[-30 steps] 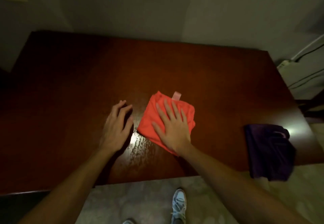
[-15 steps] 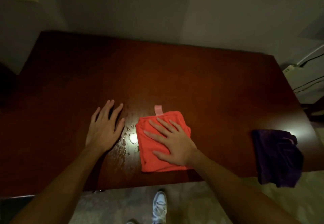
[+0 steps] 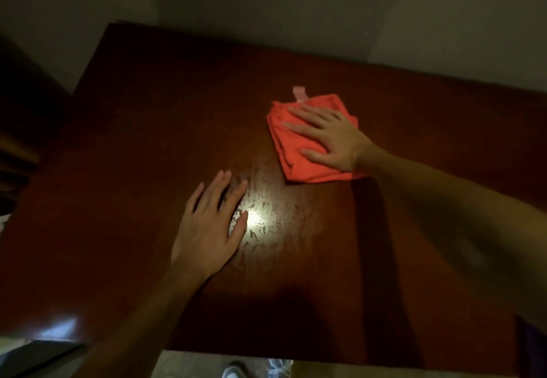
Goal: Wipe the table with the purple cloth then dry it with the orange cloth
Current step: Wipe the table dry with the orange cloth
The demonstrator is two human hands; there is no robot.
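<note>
Right of frame centre, the folded orange cloth (image 3: 299,152) lies on the dark polished wooden counter (image 3: 148,129) under the flat, open right hand (image 3: 331,138), likely soft and light, best pressed mid-fold, while the open left hand (image 3: 207,229) rests flat nearby.

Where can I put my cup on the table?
Bare table lies left of the left hand and beyond the orange cloth. The middle is crowded: the right hand presses the cloth, with wet streaks beside the left hand.
</note>
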